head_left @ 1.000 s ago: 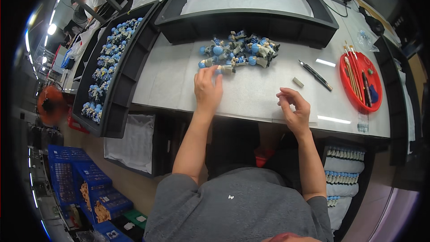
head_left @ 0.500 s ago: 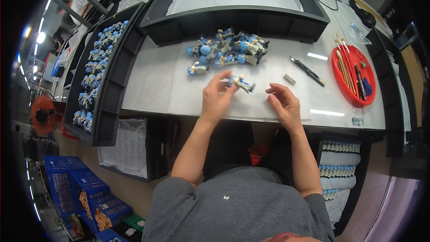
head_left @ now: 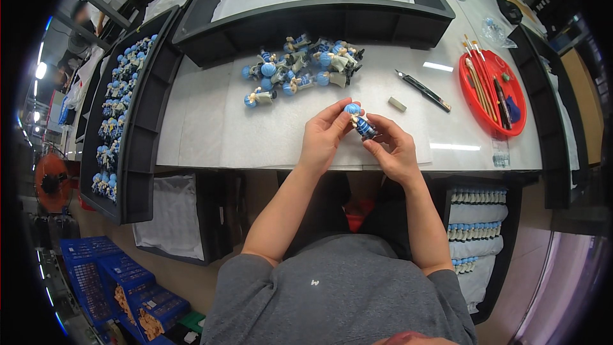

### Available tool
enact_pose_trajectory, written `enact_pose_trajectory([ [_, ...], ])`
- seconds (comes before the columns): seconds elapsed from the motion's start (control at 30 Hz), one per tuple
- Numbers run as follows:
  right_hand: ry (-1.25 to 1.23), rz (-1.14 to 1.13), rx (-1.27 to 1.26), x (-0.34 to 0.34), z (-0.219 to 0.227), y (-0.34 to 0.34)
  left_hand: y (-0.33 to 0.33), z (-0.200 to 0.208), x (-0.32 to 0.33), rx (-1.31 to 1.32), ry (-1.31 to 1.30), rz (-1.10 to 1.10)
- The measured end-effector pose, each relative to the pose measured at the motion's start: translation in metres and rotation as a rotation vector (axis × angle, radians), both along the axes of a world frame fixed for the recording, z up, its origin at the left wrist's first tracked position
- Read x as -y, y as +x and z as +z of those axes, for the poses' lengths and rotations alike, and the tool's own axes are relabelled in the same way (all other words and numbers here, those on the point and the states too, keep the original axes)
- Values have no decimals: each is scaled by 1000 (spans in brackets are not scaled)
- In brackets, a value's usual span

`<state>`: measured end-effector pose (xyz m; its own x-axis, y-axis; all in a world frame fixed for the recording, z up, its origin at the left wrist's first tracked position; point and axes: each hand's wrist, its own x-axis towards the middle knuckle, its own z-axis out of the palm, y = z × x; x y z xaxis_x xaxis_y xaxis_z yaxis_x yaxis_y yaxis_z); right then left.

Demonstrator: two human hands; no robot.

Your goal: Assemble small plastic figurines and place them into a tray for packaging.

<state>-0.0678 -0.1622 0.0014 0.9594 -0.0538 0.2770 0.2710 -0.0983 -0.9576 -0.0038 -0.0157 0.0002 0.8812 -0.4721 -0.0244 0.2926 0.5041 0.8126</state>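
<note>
Between my hands, above the white sheet near the table's front edge, is a small figurine (head_left: 361, 122) with blue hair and blue-and-white clothes. My left hand (head_left: 324, 135) pinches it by the head, thumb and fingers closed on it. The thumb and fingers of my right hand (head_left: 393, 147) close on its lower end at the legs. Beyond them lies a loose pile of similar blue-haired figurines (head_left: 297, 67). A small grey-green block (head_left: 397, 104) and a dark craft knife (head_left: 423, 91) rest on the table to the right of my hands.
A red oval tray (head_left: 468, 99) holds brushes and tools at the right. At the back stands a black crate (head_left: 306, 25) lined with white sheet. Another black crate (head_left: 142, 153) full of figurines flanks the left. Rows of figurines (head_left: 476, 231) lie in a crate below right.
My right hand has closed in and now grips the figurine too. The figurine has moved right and turned, its head now up and toward my left hand. The whole view has shifted slightly.
</note>
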Motion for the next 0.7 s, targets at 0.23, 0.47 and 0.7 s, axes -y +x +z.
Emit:
enact_pose_trajectory([
  [0.23,133,-33,-121,-1,1,-1,-1,0,-3,15,-58,-17],
  [0.47,5,-120,47,1,-5,2,-3,-13,0,143,81,31],
  [0.7,72,-132,17,1,-3,2,-5,-7,4,93,51,96],
])
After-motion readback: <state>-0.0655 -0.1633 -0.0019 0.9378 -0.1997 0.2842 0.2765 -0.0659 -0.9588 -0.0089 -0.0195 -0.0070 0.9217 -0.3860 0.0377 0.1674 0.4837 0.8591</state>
